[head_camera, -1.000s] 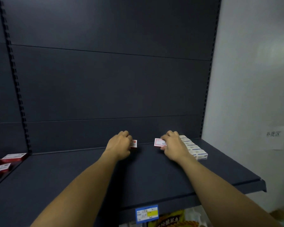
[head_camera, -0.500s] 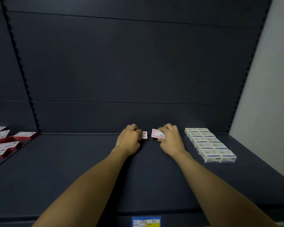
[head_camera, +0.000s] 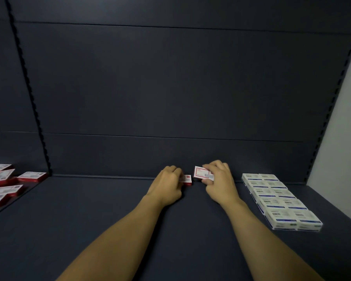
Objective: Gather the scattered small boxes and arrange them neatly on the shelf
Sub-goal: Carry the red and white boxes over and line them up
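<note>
Both my hands reach to the back of the dark shelf point(head_camera: 109, 230). My left hand point(head_camera: 168, 185) is closed on a small red-and-white box point(head_camera: 187, 179) that rests on the shelf near the back panel. Just to its right, my right hand point(head_camera: 219, 183) grips a second red-and-white box point(head_camera: 200, 172), tilted so its white face points toward me. A small gap separates the two boxes. Several white boxes with blue print point(head_camera: 278, 197) lie in two neat rows on the shelf's right side.
Several loose red-and-white boxes point(head_camera: 4, 185) lie scattered on the neighbouring shelf section at far left, past the slotted upright point(head_camera: 31, 98). The dark back panel point(head_camera: 170, 88) rises behind my hands. A pale wall point(head_camera: 342, 128) borders the shelf on the right.
The view has swung right and down, so the white box rows show fully. My hands have drawn closer together at the shelf's back, each still holding its box.
</note>
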`<state>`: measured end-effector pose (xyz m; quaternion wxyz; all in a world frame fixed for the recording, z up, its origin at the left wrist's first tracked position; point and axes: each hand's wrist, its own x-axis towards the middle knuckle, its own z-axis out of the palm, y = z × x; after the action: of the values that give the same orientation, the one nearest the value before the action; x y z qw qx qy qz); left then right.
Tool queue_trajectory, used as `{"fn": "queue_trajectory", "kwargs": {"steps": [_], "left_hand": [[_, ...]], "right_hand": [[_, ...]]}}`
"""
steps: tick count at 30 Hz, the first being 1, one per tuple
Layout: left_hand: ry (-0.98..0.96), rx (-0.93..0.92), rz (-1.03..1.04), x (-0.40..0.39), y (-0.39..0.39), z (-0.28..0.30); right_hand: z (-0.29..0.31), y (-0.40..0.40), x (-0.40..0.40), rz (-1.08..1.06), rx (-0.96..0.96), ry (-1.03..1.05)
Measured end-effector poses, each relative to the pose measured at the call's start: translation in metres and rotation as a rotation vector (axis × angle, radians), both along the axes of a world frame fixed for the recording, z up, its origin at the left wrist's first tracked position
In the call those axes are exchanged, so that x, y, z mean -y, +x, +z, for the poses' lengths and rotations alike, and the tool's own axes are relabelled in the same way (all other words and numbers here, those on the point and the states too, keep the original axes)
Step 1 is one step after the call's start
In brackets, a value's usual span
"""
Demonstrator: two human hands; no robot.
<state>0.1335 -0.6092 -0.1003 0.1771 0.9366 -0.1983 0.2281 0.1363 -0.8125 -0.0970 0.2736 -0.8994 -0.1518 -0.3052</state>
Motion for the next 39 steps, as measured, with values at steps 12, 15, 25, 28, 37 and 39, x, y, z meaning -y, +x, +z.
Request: {"fn": "queue_trajectory", "kwargs": {"steps": [12, 15, 25, 28, 37, 39], "left_hand": [[0.01, 0.038, 0.065, 0.002, 0.003, -0.004], [0.023, 0.042, 0.101, 0.003, 0.003, -0.003], [-0.009, 0.028, 0.086, 0.002, 0.003, -0.004], [-0.011, 0.033, 0.084, 0.002, 0.003, -0.003], [0.0, 0.031, 0.081, 0.002, 0.005, -0.004], [0.003, 0.031, 0.084, 0.002, 0.005, -0.004]], "right_hand": [[-0.002, -0.001, -0.001, -0.021, 0.034, -0.002], [-0.001, -0.003, -0.001, -0.012, 0.028, -0.006], [-0.004, 0.0, -0.007, 0.014, -0.074, -0.189], [-0.004, 0.002, -0.007, 0.011, -0.081, -0.2], [-0.005, 0.0, -0.01, 0.01, -0.039, -0.197], [-0.005, 0.0, -0.01, 0.005, -0.028, -0.206]]}}
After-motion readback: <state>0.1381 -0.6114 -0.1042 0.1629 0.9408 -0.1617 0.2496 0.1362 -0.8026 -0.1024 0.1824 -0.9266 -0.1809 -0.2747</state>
